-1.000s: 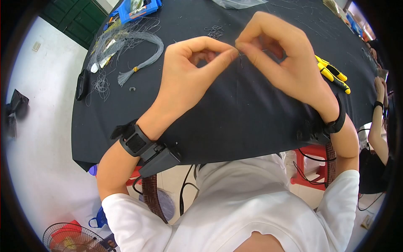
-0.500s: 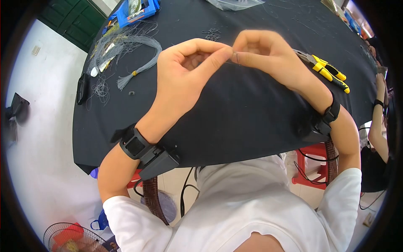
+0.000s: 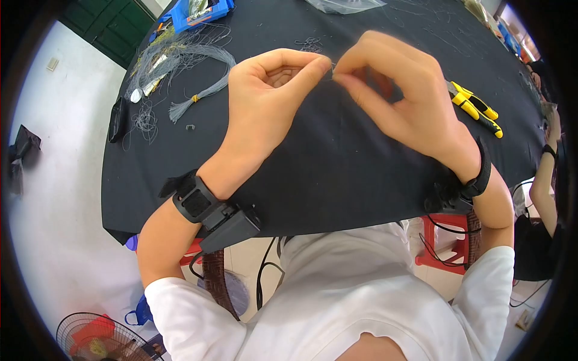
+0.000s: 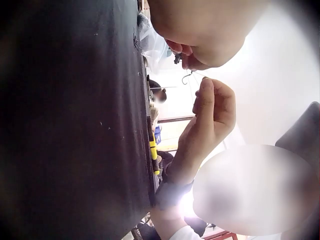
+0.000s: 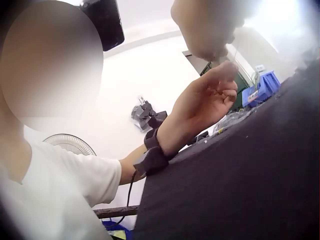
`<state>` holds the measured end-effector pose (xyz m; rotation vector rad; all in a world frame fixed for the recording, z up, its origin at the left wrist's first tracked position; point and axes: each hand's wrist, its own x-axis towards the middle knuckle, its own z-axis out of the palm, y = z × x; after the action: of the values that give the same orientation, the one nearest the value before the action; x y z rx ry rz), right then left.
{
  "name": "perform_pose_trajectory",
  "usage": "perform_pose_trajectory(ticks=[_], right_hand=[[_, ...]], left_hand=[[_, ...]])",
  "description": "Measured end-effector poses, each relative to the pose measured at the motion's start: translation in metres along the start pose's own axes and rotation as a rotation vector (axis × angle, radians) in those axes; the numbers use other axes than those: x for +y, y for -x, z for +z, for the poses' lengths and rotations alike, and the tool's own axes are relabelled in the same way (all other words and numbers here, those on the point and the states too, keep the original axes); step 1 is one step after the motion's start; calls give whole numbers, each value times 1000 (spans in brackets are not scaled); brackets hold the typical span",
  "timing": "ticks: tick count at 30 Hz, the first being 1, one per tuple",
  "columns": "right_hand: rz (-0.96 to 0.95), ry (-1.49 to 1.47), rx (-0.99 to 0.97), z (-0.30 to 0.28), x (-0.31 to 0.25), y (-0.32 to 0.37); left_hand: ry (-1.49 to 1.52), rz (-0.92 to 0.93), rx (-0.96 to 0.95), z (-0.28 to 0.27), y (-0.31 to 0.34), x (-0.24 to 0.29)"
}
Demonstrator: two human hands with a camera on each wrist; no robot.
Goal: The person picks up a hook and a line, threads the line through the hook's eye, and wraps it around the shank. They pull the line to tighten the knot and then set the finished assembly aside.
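Above the black-covered table, the left hand (image 3: 259, 99) pinches a small curved hook, like a fishing hook (image 4: 187, 78), between thumb and forefinger. The hook's bend shows below the fingertips in the left wrist view; the rest is hidden by the fingers. Just to the right, the right hand (image 3: 406, 90) has thumb and forefinger drawn together on a fine clear line (image 4: 198, 74). This line runs across the short gap between both sets of fingertips. In the right wrist view the hook is hidden behind the hands.
Pliers with yellow and black handles (image 3: 475, 109) lie right of the right hand. A tied bundle of clear line (image 3: 224, 75) and a blue tray (image 3: 180, 21) are at far left. A small dark wiry pile (image 3: 310, 44) and a plastic bag (image 3: 346, 5) lie beyond the hands.
The right hand came down and turned beside the left fingertips, then rose and turned back, leaving a small gap. The left hand keeps its pinch and has shifted slightly.
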<state>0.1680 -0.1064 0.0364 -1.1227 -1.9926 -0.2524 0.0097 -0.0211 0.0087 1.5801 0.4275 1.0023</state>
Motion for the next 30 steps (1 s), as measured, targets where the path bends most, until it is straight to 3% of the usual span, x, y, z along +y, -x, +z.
perform_pose_trajectory(ticks=[2,8,12,15,24,30], right_hand=[[-48,66,22,-3,2,-2],[146,-51,-5,-8,6,-7],[290,-205,-46,-3,25,0],[446,-284,-194,-1,33,1],[626,-666,-156,10,31,7],[864,-821,-319,3,15,1]], left_hand=[[-27,7,-18,0,-1,-3],[-102,-34,-139,3,2,4],[14,-17,-102,5,2,2],[52,-15,-104,4,1,1],[63,-7,-67,1,1,2],[139,-14,-16,2,-1,-2]])
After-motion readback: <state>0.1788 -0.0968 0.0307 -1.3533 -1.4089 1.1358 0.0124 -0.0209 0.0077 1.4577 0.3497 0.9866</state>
